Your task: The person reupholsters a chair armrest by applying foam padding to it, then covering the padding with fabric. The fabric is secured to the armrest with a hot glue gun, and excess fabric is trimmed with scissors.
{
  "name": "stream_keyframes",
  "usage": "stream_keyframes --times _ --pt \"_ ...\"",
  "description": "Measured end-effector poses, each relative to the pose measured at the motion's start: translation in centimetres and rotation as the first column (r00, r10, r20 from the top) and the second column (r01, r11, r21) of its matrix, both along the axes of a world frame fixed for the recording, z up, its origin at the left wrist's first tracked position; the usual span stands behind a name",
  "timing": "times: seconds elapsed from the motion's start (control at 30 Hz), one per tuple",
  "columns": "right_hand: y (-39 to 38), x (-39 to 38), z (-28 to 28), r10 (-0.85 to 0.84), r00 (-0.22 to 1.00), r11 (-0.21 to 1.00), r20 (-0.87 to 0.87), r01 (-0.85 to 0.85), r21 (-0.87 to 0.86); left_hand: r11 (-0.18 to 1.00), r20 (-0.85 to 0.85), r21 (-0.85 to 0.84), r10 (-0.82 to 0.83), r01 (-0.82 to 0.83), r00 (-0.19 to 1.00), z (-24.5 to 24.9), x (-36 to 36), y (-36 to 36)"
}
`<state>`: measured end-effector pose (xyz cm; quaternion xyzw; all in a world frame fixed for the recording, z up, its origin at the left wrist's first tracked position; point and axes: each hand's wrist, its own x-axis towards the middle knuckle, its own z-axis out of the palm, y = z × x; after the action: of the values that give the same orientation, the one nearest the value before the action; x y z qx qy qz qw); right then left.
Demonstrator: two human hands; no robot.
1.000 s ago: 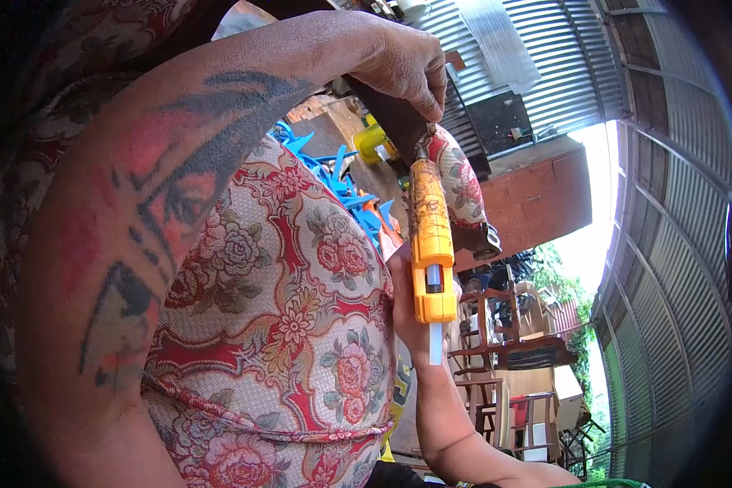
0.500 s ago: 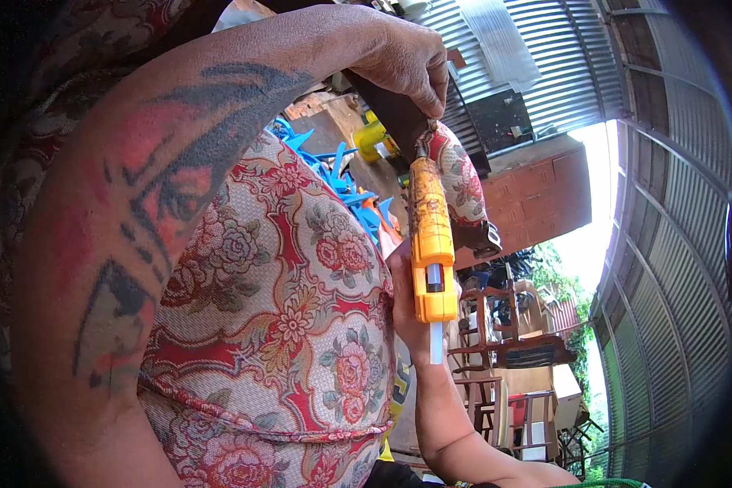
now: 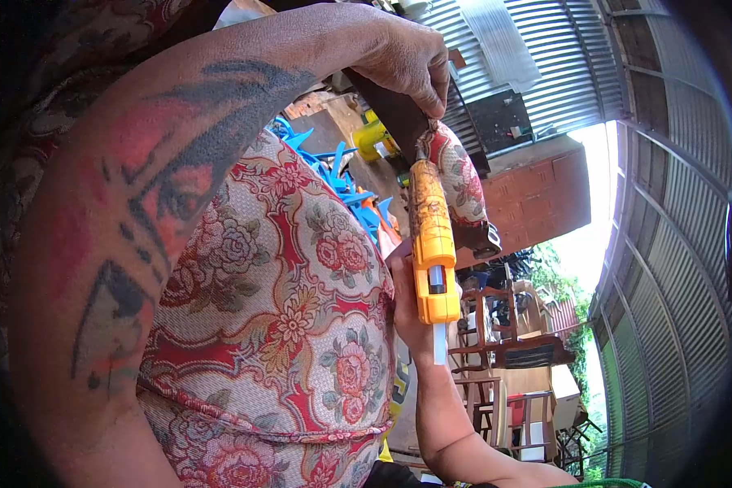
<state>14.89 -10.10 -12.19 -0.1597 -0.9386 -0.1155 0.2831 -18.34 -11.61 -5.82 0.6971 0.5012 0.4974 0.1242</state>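
My left hand (image 3: pixel 407 65), on the tattooed arm reaching across the upper left, has its thumb and fingers pinched together on the edge of floral upholstery fabric. My right hand (image 3: pixel 405 281) is wrapped round the handle of a stained yellow hot glue gun (image 3: pixel 433 236). The gun's metal nozzle points up the view, at the fabric edge just below my left fingertips; whether it touches cannot be seen. A clear glue stick (image 3: pixel 439 344) sticks out of its back end. Floral upholstery (image 3: pixel 301 285) in red, cream and green fills the middle, beneath my left arm.
Blue plastic pieces (image 3: pixel 333 175) lie in a heap beyond the upholstery, near a yellow container (image 3: pixel 372 140). Wooden chair frames (image 3: pixel 496 325) and cardboard boxes (image 3: pixel 545 390) are stacked at the right. A brown cardboard panel (image 3: pixel 537 195) and corrugated metal sheeting (image 3: pixel 577 57) stand behind.
The glue gun has tilted slightly, its back end shifting a little to the right. My left hand keeps its pinch in the same place.
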Motion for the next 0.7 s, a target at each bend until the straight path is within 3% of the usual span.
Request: stream_keyframes --times 0.17,0.37,0.53,0.7 --pt "-0.1 0.0 0.0 -0.013 1.0 0.999 -0.023 0.012 -0.042 0.999 -0.013 0.001 -0.05 0.05 0.999 0.4 -0.1 -1.2" --pt "0.3 0.7 0.4 0.049 0.993 0.975 0.112 -0.072 0.209 1.0 0.013 -0.015 -0.024 0.024 1.0 0.0 0.0 -0.5" --pt "0.5 1.1 -0.4 0.0 1.0 1.0 0.008 0.0 0.007 1.0 0.023 -0.024 -0.004 0.005 1.0 0.1 0.1 -0.6" --pt "0.6 1.3 -0.2 0.017 0.997 0.997 0.071 -0.023 0.076 1.0 -0.027 0.021 0.019 -0.018 0.999 0.1 0.1 -0.8"
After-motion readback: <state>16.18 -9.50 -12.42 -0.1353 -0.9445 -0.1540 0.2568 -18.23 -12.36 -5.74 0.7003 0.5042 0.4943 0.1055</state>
